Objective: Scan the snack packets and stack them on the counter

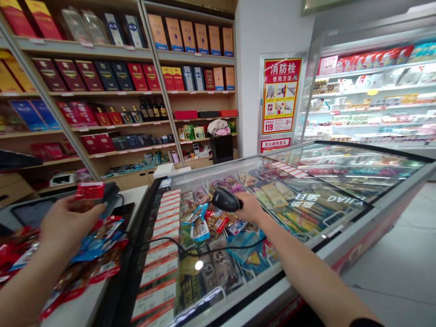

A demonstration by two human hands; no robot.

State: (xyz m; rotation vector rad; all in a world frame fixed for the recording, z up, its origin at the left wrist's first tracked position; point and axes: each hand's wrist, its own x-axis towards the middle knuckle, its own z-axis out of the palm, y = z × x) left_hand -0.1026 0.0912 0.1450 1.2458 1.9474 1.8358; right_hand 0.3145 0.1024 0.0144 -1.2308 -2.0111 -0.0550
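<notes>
Flat glass lid bears some shiny plastic packets, bigger heap left, my left hand pinching a red packet, right hand gripping a black plastic scanner.

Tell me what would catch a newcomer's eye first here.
Probably the large glass-topped freezer, stretching from the foreground toward the back right. Over its near end, the right hand holds a black scanner, beside a few bright snack packets on the glass. Beyond, the red-and-yellow poster stands out on the pale wall, between the box-filled shelves and the lit display case.
</notes>
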